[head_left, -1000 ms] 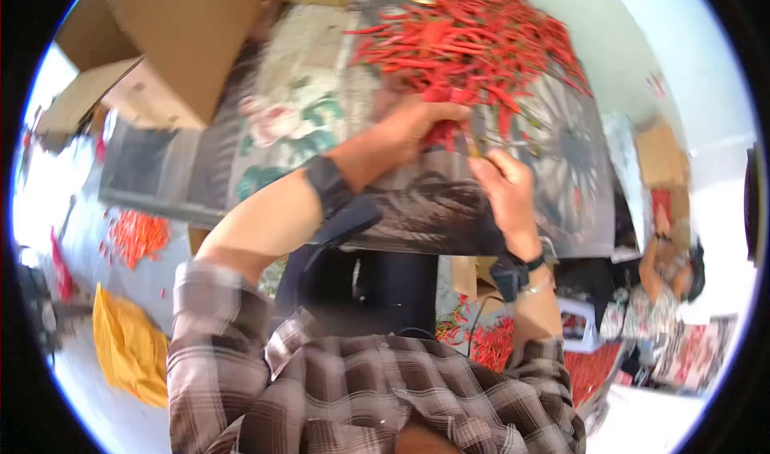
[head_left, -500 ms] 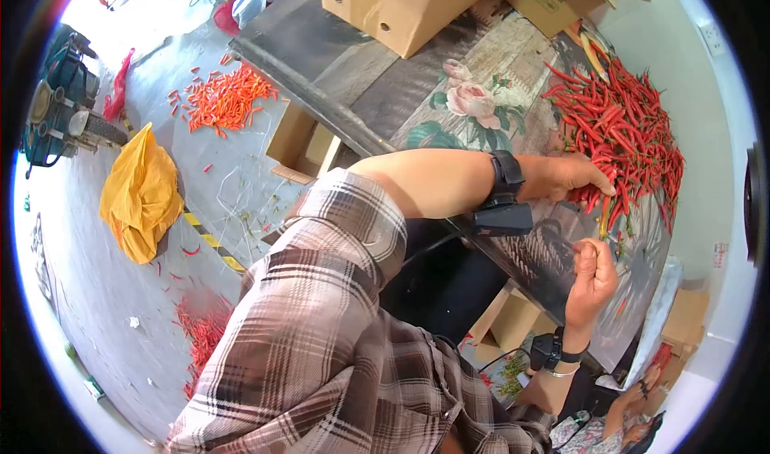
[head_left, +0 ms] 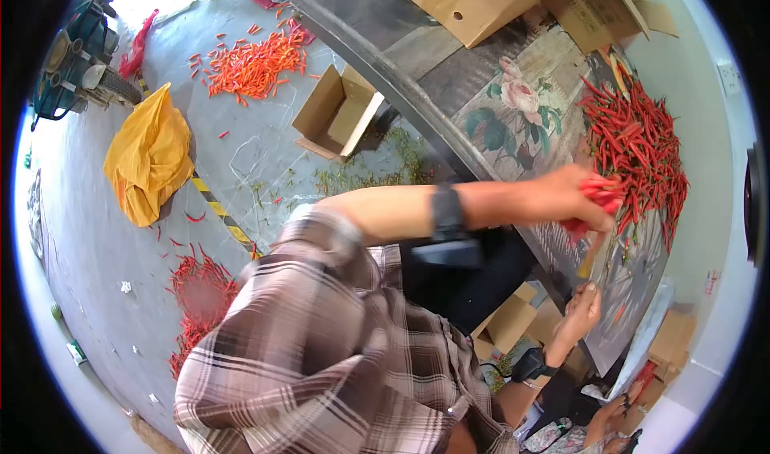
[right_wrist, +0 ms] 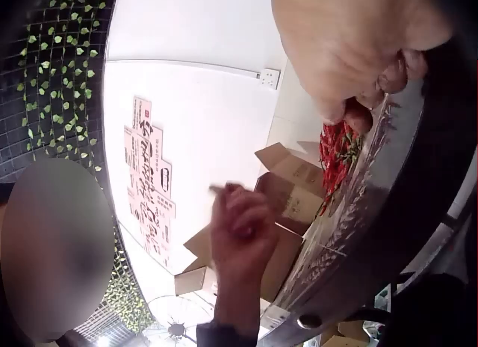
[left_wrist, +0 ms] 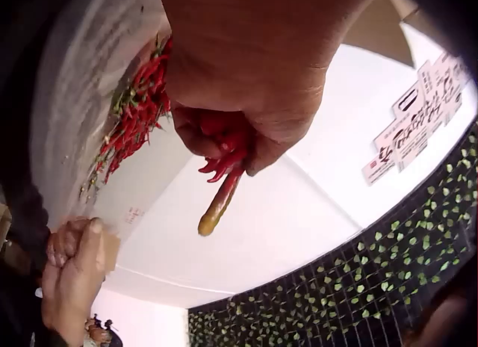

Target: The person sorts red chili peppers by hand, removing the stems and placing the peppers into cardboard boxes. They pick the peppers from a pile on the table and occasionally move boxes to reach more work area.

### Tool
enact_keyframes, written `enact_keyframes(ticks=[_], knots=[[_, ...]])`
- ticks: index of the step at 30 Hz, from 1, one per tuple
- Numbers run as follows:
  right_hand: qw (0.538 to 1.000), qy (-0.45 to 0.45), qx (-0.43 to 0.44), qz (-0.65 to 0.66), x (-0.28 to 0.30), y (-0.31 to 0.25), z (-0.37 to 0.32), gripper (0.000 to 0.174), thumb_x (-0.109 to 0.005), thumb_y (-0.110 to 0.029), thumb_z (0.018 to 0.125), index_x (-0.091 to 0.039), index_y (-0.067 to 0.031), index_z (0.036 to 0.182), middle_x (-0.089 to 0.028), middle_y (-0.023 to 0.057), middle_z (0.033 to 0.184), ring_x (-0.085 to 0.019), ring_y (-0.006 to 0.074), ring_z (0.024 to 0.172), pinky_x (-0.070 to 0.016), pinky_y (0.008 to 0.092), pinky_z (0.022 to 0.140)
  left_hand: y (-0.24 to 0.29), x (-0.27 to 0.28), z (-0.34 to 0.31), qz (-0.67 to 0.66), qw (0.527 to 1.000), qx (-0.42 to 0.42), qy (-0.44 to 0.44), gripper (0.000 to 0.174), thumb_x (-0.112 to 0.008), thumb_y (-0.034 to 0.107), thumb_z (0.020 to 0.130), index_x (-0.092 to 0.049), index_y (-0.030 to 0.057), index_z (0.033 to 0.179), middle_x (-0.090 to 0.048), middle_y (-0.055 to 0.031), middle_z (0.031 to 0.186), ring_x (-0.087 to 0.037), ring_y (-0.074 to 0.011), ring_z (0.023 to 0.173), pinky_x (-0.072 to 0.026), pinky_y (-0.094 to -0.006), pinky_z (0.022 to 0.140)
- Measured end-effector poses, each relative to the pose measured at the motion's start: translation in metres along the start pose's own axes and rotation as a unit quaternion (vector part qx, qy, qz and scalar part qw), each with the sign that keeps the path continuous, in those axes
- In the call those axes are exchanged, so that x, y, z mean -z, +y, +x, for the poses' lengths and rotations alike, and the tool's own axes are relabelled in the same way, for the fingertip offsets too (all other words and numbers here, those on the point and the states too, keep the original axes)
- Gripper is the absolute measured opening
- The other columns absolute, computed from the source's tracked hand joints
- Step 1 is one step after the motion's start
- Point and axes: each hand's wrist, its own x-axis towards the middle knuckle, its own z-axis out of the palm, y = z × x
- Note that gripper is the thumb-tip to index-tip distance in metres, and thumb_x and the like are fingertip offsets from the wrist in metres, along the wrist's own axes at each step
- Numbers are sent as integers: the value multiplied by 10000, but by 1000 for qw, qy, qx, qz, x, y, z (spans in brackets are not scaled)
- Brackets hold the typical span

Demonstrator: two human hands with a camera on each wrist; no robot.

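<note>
My left hand (head_left: 557, 195) grips a bunch of red chili peppers (head_left: 601, 192) beside the pile on the table. In the left wrist view, several red tips poke out below the fingers, and one longer yellowish-brown chili (left_wrist: 215, 211) points down from the bunch. A little nearer my body, my right hand (head_left: 579, 314) has its fingers curled in, with nothing visible in them; the right wrist view also shows these curled fingers (right_wrist: 392, 74). A large heap of red chilies (head_left: 638, 145) lies on the patterned tabletop (head_left: 433, 57) beyond both hands.
Cardboard boxes (head_left: 481, 1) stand at the table's far end. On the floor are an open box (head_left: 341, 113), orange-red chili pieces (head_left: 257, 65), a yellow bag (head_left: 148, 157) and a red chili pile (head_left: 200, 293). Another person's arm (head_left: 605, 422) shows at lower right.
The head view has swung so that more floor shows at left. My left hand has come away from the heap with the chilies, and my right hand has moved nearer my body.
</note>
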Motion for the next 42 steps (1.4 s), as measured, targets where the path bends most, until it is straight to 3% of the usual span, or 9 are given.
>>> enact_keyframes(ticks=[7,11,17,25,28,34,39,40,42], knots=[[999,29,4,39,-8,8,4,305,-516,-259,942,-491,-66,706,-336,-74,618,-263,15,527,-191,204,470,44,113,-181,237,939,167,185,227,-707,185,762,-619,45,916,-622,-5,745,-562,-74,614,-447,-211,537],[998,37,-3,55,-11,8,4,301,-519,-258,941,-490,-75,703,-341,-71,626,-269,15,538,-194,200,477,10,203,-253,205,845,101,483,138,-691,105,752,-616,42,849,-614,-12,710,-551,-70,572,-422,-212,491],[999,43,2,24,-16,6,3,300,-519,-254,940,-488,-77,701,-363,-64,646,-284,18,564,-210,198,494,-37,315,-286,156,727,-48,667,109,-697,83,746,-619,81,822,-572,4,638,-507,-94,482,-379,-231,454],[998,57,6,-30,-18,8,6,281,-528,-228,935,-505,-61,710,-379,-71,653,-280,17,565,-204,205,495,-92,365,-298,74,727,-1,682,140,-673,37,748,-547,84,788,-533,-23,588,-488,-128,431,-380,-275,390],[994,83,28,-63,-25,5,2,281,-525,-217,937,-516,-45,715,-381,-69,648,-270,20,568,-201,208,497,-120,369,-311,79,656,2,751,156,-659,30,760,-519,96,779,-509,-29,551,-479,-139,409,-384,-276,387],[983,107,30,-144,-24,11,1,272,-523,-207,937,-528,-30,730,-396,-62,653,-305,26,597,-253,210,515,-142,395,-318,-74,728,107,673,174,-682,134,789,-518,188,768,-467,24,568,-441,-113,430,-363,-273,393],[980,75,42,-180,-23,-1,0,228,-555,-159,914,-536,-30,726,-405,-49,644,-358,48,628,-322,225,549,-165,453,-338,60,851,140,503,141,-646,168,834,-535,237,885,-536,59,684,-445,-78,485,-344,-229,401],[983,86,41,-158,-21,5,1,230,-568,-151,903,-531,-22,715,-394,-34,636,-362,50,625,-321,234,537,-183,471,-351,-31,799,126,587,106,-617,149,844,-534,213,856,-547,34,680,-451,-98,462,-373,-244,392],[983,97,53,-148,-26,-5,1,223,-575,-138,893,-539,5,726,-446,-2,619,-395,61,610,-345,248,538,-194,495,-360,-71,818,183,540,121,-610,116,835,-524,200,827,-541,17,649,-468,-114,439,-410,-260,382]])
